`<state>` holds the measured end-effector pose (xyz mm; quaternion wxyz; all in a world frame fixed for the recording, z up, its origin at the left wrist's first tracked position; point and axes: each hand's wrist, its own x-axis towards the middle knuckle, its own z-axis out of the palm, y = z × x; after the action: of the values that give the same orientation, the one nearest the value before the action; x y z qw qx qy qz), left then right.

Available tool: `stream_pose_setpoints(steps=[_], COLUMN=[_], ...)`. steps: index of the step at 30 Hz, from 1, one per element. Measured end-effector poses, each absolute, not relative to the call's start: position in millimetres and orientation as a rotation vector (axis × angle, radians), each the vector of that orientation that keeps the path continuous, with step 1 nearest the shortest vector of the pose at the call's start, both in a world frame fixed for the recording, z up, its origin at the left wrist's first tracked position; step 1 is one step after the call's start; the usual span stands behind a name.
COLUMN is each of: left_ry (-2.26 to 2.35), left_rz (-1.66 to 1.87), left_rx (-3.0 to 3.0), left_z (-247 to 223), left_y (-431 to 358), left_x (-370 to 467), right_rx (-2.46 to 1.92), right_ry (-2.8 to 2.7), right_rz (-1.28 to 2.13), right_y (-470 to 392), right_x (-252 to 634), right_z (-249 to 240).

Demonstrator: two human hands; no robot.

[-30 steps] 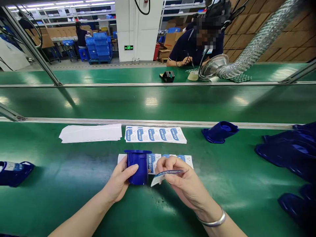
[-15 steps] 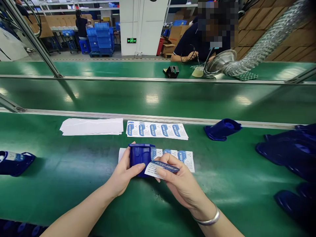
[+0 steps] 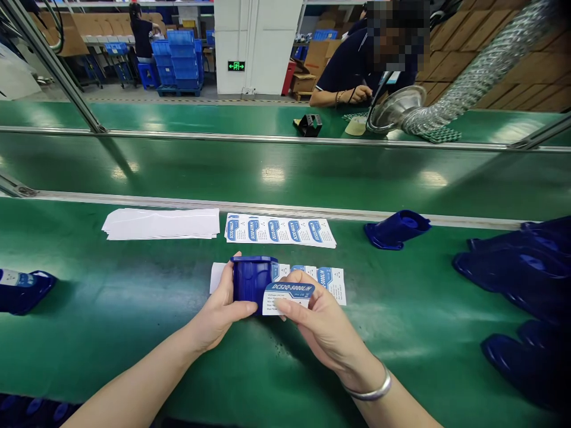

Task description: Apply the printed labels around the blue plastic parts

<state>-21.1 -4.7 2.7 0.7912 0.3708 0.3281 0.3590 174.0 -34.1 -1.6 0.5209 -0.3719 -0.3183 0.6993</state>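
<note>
My left hand (image 3: 223,315) grips a dark blue plastic housing (image 3: 250,278) by its left side, thumb across its front. Between the thumb and fingers of my right hand (image 3: 314,318) is a white and blue printed label (image 3: 285,297), its lettering facing me. The label overlaps the lower right of the housing; whether it touches the surface I cannot tell. Behind both hands lies a sheet of labels (image 3: 332,284), partly covered by the housing and my fingers.
Farther back lie a stack of label sheets (image 3: 281,230) and blank white strips (image 3: 163,224). One blue housing (image 3: 397,230) rests at right, several more blue parts (image 3: 513,267) beyond it. A labelled housing (image 3: 27,291) sits at left. Across the bench, a person (image 3: 343,74) works near a metal duct (image 3: 473,77).
My right hand has turned the label so its printed face shows more fully, flatter against the front of the housing. The left hand still holds the housing. The view has shifted slightly.
</note>
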Motion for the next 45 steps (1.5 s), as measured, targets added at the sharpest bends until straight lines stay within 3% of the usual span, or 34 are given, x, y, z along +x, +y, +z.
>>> stream_pose_setpoints(steps=[45], left_ry=[0.767], left_rz=[0.747], left_rx=[0.826], left_z=[0.6], left_y=[-6.1], left_x=[-20.2], right_rx=[-0.949], right_ry=[-0.816], right_rz=[1.657], right_y=[-33.6], right_x=[170.4], right_z=[-6.1])
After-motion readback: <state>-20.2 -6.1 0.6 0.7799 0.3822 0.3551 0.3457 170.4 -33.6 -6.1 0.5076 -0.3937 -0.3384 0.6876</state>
